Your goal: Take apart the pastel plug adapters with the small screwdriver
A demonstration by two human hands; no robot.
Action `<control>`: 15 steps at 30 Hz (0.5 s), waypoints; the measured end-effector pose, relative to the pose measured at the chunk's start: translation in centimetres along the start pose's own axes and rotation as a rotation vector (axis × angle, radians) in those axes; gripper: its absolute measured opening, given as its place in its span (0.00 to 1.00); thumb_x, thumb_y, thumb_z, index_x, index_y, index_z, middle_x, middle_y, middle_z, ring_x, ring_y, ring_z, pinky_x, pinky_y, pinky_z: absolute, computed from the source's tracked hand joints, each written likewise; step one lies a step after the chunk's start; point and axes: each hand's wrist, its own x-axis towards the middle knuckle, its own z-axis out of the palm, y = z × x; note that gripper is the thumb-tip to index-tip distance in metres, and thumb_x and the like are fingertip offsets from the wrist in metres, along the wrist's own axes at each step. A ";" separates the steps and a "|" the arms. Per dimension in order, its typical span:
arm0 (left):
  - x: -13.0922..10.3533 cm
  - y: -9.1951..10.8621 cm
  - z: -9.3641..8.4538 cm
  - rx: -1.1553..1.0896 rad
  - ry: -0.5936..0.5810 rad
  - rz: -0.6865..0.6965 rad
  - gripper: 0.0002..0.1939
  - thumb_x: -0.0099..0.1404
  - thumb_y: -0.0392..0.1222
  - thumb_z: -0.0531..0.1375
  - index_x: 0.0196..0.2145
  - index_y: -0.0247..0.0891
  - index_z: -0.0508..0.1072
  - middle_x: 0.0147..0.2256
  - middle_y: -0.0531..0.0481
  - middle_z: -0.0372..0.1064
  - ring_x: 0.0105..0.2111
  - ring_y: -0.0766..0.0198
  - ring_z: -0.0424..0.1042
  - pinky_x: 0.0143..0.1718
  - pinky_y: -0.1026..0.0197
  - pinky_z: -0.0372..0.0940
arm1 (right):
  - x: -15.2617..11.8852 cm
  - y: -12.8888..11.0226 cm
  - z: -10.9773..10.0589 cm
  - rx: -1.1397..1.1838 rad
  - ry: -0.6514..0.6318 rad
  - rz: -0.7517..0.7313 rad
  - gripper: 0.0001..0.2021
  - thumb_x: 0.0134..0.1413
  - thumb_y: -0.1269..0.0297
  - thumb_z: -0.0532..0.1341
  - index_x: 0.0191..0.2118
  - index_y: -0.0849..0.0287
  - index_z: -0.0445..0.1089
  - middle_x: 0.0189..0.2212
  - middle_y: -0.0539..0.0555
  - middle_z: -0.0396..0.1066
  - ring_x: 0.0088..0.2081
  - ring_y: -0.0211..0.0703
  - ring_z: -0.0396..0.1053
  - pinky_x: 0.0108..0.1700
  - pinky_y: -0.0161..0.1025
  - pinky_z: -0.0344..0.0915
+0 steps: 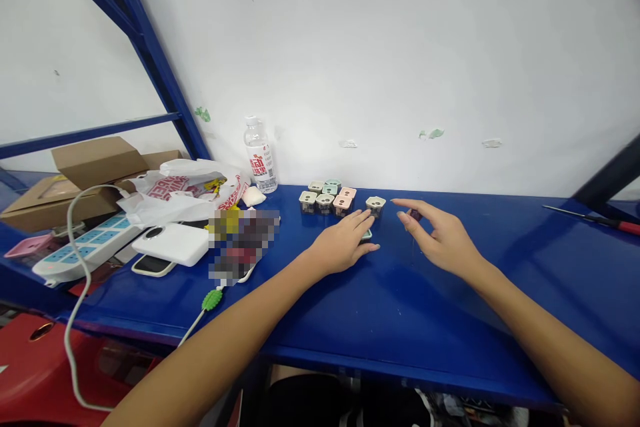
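Observation:
Several small sharpener-like blocks with cream, green and pink tops (pixel 325 200) stand in a tight group near the wall on the blue table. A single cream-topped one (pixel 375 205) stands apart to their right. My left hand (pixel 345 240) lies palm down in front of it, fingers apart, partly covering a green-topped block (pixel 367 235). To the right, my right hand (pixel 437 233) is raised over the table, thumb and fingers curved around a small dark object (pixel 415 214), whose details are too small to tell.
A water bottle (pixel 261 157) stands by the wall. On the left are a plastic bag (pixel 185 187), cardboard box (pixel 95 160), power strip (pixel 90 247), white device (pixel 173 242) and cable (pixel 73 320). A red-handled screwdriver (pixel 625 227) lies far right.

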 end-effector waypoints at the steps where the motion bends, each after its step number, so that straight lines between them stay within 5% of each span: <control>1: 0.0 0.1 -0.1 -0.010 -0.008 0.017 0.30 0.68 0.46 0.54 0.62 0.29 0.54 0.63 0.33 0.51 0.65 0.51 0.48 0.63 0.48 0.52 | 0.0 0.0 0.1 0.001 -0.025 -0.020 0.15 0.64 0.60 0.52 0.53 0.53 0.67 0.38 0.55 0.74 0.34 0.43 0.72 0.33 0.38 0.69; 5: 0.0 0.3 -0.3 -0.095 -0.028 0.083 0.44 0.60 0.38 0.58 0.66 0.27 0.38 0.66 0.32 0.39 0.67 0.53 0.40 0.66 0.50 0.46 | -0.2 0.1 0.8 -0.018 -0.180 -0.063 0.16 0.67 0.61 0.47 0.54 0.52 0.65 0.36 0.55 0.70 0.34 0.44 0.71 0.35 0.41 0.69; 9: 0.0 0.2 -0.6 -0.212 -0.049 0.108 0.51 0.59 0.37 0.58 0.66 0.26 0.26 0.68 0.33 0.27 0.68 0.56 0.32 0.67 0.52 0.43 | -0.8 -0.4 2.0 -0.063 -0.342 -0.040 0.16 0.64 0.56 0.52 0.53 0.52 0.65 0.38 0.55 0.68 0.33 0.44 0.71 0.34 0.43 0.69; 12: -0.1 0.1 -1.5 -0.244 -0.114 0.087 0.56 0.57 0.43 0.63 0.67 0.31 0.26 0.68 0.36 0.23 0.68 0.52 0.29 0.67 0.48 0.41 | -1.1 -0.9 2.9 -0.115 -0.371 -0.004 0.18 0.61 0.54 0.56 0.54 0.52 0.64 0.40 0.55 0.67 0.30 0.43 0.71 0.30 0.42 0.69; 15: -0.3 -0.6 -2.9 -0.246 -0.115 0.049 0.59 0.51 0.57 0.67 0.68 0.34 0.36 0.68 0.38 0.29 0.68 0.49 0.30 0.66 0.45 0.39 | -1.0 -1.0 3.4 -0.160 -0.322 -0.006 0.14 0.60 0.55 0.56 0.50 0.52 0.66 0.44 0.56 0.66 0.32 0.44 0.72 0.31 0.42 0.69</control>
